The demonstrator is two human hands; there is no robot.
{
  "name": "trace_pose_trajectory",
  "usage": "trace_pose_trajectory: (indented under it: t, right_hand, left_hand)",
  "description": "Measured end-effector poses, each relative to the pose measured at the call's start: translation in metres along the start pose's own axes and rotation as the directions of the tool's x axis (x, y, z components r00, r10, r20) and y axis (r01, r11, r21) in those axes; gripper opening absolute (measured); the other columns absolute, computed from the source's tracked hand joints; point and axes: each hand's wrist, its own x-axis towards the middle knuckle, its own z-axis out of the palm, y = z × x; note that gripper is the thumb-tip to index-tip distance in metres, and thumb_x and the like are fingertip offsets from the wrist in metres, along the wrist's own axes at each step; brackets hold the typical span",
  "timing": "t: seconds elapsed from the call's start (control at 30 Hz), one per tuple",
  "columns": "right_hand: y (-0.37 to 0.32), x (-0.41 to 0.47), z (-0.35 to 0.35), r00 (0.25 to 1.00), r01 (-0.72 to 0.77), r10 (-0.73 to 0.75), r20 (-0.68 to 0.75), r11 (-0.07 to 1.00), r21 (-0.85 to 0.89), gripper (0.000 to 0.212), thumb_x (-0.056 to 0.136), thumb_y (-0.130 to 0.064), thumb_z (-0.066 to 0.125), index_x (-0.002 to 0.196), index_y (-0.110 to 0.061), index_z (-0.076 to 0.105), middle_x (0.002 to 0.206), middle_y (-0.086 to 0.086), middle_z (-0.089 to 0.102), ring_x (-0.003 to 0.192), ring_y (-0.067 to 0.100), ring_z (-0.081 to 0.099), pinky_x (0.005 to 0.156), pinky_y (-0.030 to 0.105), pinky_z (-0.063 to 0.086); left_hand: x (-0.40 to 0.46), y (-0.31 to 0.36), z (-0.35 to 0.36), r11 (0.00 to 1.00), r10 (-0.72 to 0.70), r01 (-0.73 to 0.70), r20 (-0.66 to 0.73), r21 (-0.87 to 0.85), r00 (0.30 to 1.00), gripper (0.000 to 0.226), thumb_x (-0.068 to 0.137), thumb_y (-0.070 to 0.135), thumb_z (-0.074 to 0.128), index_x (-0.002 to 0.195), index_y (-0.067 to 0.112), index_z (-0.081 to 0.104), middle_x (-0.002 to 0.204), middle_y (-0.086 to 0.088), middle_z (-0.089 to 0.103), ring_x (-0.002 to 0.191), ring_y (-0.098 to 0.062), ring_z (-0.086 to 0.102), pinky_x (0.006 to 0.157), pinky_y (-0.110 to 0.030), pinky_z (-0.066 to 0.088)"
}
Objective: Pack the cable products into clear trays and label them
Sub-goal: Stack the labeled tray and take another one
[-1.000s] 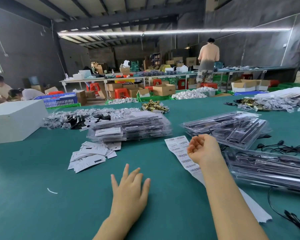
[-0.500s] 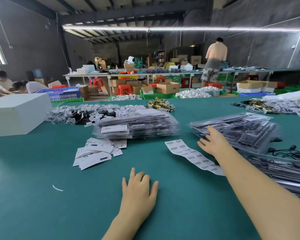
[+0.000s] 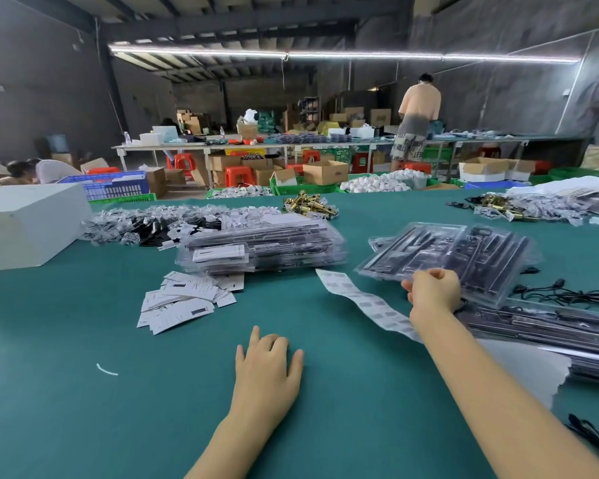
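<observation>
My right hand (image 3: 433,292) grips the near edge of a clear tray (image 3: 457,254), which tilts up off a pile of clear trays on the right. My left hand (image 3: 267,364) rests flat on the green table (image 3: 83,409), fingers straight. A strip of barcode labels (image 3: 363,302) lies between the tray piles, running under my right forearm. A stack of packed clear trays (image 3: 267,247) sits at mid table. Loose white cards (image 3: 184,299) lie in front of it. Black cables (image 3: 564,295) lie to the right.
A white box (image 3: 25,223) stands at the left. Bagged small parts (image 3: 146,223) and gold fittings (image 3: 308,205) lie farther back. More flat trays (image 3: 550,330) sit at the right edge. People work at tables behind, among cartons, crates and red stools.
My right hand went from a raised fist to the tray pile and now grips a tray's edge, lifting it. My left hand stayed flat on the table.
</observation>
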Motion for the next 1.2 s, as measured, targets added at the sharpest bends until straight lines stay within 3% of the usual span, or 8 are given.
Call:
trace_pose_trajectory:
  t: [0.27, 0.5, 0.63, 0.7, 0.87, 1.03, 1.13, 1.2]
  right_hand:
    - [0.024, -0.045, -0.034, 0.927, 0.116, -0.105, 0.359, 0.993, -0.011, 0.025, 0.09, 0.006, 0.044, 0.098, -0.017, 0.044, 0.082, 0.009, 0.056, 0.051, 0.009, 0.061, 0.055, 0.025, 0.05]
    - [0.033, -0.067, -0.041, 0.918, 0.012, -0.069, 0.39, 0.989, 0.147, 0.02, 0.092, 0.005, 0.044, 0.093, -0.014, 0.043, 0.087, 0.011, 0.049, 0.049, 0.014, 0.06, 0.051, 0.025, 0.047]
    - [0.027, -0.09, -0.038, 0.954, -0.031, -0.036, 0.297, 0.975, 0.22, 0.024, 0.091, 0.005, 0.043, 0.091, -0.018, 0.043, 0.082, 0.006, 0.048, 0.047, 0.012, 0.058, 0.052, 0.026, 0.044]
    - [0.027, -0.108, -0.037, 0.957, -0.039, -0.04, 0.286, 0.963, 0.266, 0.024, 0.091, 0.005, 0.041, 0.091, -0.019, 0.043, 0.08, 0.005, 0.048, 0.047, 0.012, 0.058, 0.054, 0.026, 0.046]
    - [0.025, -0.143, -0.039, 0.922, 0.078, -0.167, 0.35, 0.964, 0.253, 0.019, 0.095, -0.001, 0.042, 0.093, -0.02, 0.041, 0.093, 0.005, 0.046, 0.055, 0.016, 0.063, 0.063, 0.029, 0.049]
    - [0.034, -0.16, -0.043, 0.841, 0.215, -0.265, 0.472, 0.964, 0.158, 0.017, 0.096, -0.004, 0.046, 0.095, -0.02, 0.041, 0.105, 0.006, 0.049, 0.057, 0.019, 0.062, 0.058, 0.023, 0.05]
    - [0.039, -0.162, -0.042, 0.777, 0.244, -0.247, 0.579, 0.966, 0.084, 0.018, 0.097, -0.01, 0.047, 0.096, -0.024, 0.035, 0.107, -0.002, 0.049, 0.057, 0.018, 0.063, 0.058, 0.024, 0.051]
    - [0.035, -0.157, -0.04, 0.738, 0.33, -0.248, 0.627, 0.944, -0.015, 0.01, 0.1, -0.023, 0.043, 0.093, -0.026, 0.036, 0.097, -0.007, 0.054, 0.062, 0.016, 0.064, 0.06, 0.027, 0.051]
  left_hand:
    - [-0.005, 0.002, -0.003, 0.972, 0.047, -0.073, -0.117, -0.223, 0.992, 0.05, 0.097, 0.044, 0.044, 0.138, 0.014, 0.041, 0.143, 0.002, 0.045, 0.146, -0.016, 0.016, 0.113, -0.03, 0.023]
    - [-0.007, 0.005, -0.011, 0.837, -0.036, -0.06, -0.164, -0.544, 0.986, 0.046, 0.093, 0.039, 0.056, 0.133, 0.02, 0.046, 0.128, 0.009, 0.056, 0.12, -0.009, 0.049, 0.096, -0.019, 0.032]
    - [-0.003, 0.004, -0.014, 0.58, -0.206, 0.116, -0.008, -0.806, 0.979, 0.032, 0.09, 0.043, 0.058, 0.118, 0.028, 0.053, 0.116, 0.015, 0.06, 0.113, -0.004, 0.056, 0.091, -0.014, 0.042]
    - [-0.001, 0.006, -0.016, 0.36, -0.211, 0.184, 0.113, -0.915, 0.971, 0.042, 0.084, 0.049, 0.059, 0.115, 0.02, 0.057, 0.115, 0.005, 0.064, 0.109, -0.01, 0.062, 0.096, -0.028, 0.047]
    - [0.004, 0.015, -0.027, -0.192, -0.114, 0.36, 0.386, -0.913, 0.916, 0.064, 0.071, 0.052, 0.061, 0.112, 0.003, 0.054, 0.105, -0.022, 0.07, 0.098, -0.032, 0.069, 0.074, -0.035, 0.06]
    - [0.003, 0.011, -0.032, -0.329, -0.011, 0.367, 0.393, -0.87, 0.92, 0.055, 0.076, 0.043, 0.064, 0.115, 0.005, 0.055, 0.108, -0.019, 0.067, 0.097, -0.036, 0.068, 0.079, -0.041, 0.059]
    - [0.001, 0.008, -0.034, -0.339, -0.03, 0.315, 0.345, -0.886, 0.938, 0.033, 0.073, 0.021, 0.067, 0.099, 0.003, 0.062, 0.082, -0.008, 0.071, 0.068, -0.02, 0.069, 0.06, -0.027, 0.058]
    - [0.001, 0.005, -0.035, -0.375, -0.066, 0.287, 0.334, -0.881, 0.94, 0.024, 0.073, 0.012, 0.065, 0.095, 0.001, 0.063, 0.081, -0.009, 0.072, 0.071, -0.021, 0.071, 0.058, -0.026, 0.058]
